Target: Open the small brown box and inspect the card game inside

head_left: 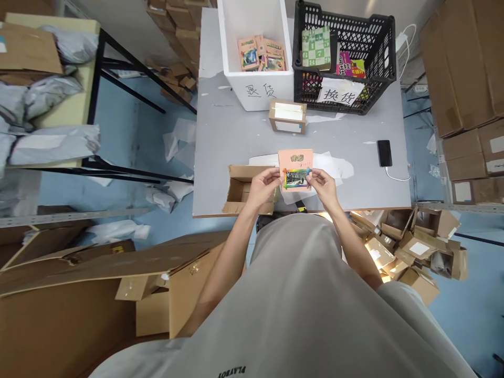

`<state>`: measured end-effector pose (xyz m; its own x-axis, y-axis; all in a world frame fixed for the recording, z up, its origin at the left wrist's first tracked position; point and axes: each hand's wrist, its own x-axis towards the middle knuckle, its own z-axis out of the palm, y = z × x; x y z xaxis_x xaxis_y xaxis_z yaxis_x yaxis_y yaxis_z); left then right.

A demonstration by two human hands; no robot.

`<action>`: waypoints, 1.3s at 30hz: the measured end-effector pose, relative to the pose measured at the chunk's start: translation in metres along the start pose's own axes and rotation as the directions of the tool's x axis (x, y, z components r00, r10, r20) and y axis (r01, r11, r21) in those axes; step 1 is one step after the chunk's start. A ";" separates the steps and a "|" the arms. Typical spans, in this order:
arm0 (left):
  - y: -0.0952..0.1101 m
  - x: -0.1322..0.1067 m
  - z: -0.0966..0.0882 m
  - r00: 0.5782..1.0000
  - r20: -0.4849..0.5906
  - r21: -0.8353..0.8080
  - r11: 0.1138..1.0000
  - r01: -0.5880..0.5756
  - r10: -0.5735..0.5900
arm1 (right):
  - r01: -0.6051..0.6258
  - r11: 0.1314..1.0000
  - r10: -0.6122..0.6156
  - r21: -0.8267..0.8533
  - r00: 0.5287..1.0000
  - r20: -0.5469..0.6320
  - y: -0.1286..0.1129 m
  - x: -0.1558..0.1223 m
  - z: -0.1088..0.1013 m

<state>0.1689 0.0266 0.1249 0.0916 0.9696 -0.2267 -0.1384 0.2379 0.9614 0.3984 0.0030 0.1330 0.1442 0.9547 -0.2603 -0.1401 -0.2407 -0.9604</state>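
A pink booklet (295,170) sits between the two hands over the surface (350,136), near the middle of its front edge, cover facing the person. The left hand (264,186) pinches the booklet's left side; the right hand (323,188) grips its right side, thumb on the cover. Beside the left hand, toward the front left corner, stands an open carton (239,189). A white bin (240,94) and a black crate (374,84) stand along the far edge.

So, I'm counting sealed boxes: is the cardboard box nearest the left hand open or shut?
Open: the cardboard box near the left hand gapes, its inside showing.
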 end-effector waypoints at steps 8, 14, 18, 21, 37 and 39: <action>0.023 -0.005 0.005 0.956 0.042 0.173 0.940 -0.294 0.291 | 0.156 0.987 -0.159 0.036 0.983 0.092 -0.013 -0.003 -0.001; 0.024 -0.006 0.003 0.984 -0.010 0.193 0.966 -0.171 0.176 | 0.093 0.994 -0.090 -0.050 0.995 0.050 -0.012 -0.002 -0.006; 0.023 -0.005 0.000 0.995 0.036 0.168 0.980 -0.102 0.097 | 0.046 0.997 -0.043 -0.060 0.998 0.053 -0.018 -0.001 -0.009; 0.022 -0.003 -0.001 0.997 0.058 0.128 0.990 -0.067 0.060 | 0.011 0.997 -0.008 -0.076 0.999 0.045 -0.025 0.002 -0.007; 0.033 0.003 -0.055 0.999 0.003 0.005 0.999 0.033 -0.033 | -0.180 0.983 0.182 -0.027 0.975 0.125 -0.033 0.010 0.056; 0.026 0.002 -0.069 0.995 -0.003 -0.070 0.993 0.099 -0.099 | -0.197 0.980 0.198 -0.016 0.972 0.128 -0.024 0.005 0.069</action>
<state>0.0976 0.0384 0.1387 0.1022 0.9415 -0.3212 -0.1969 0.3357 0.9212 0.3347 0.0252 0.1612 -0.0130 0.9026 -0.4302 -0.1501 -0.4271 -0.8917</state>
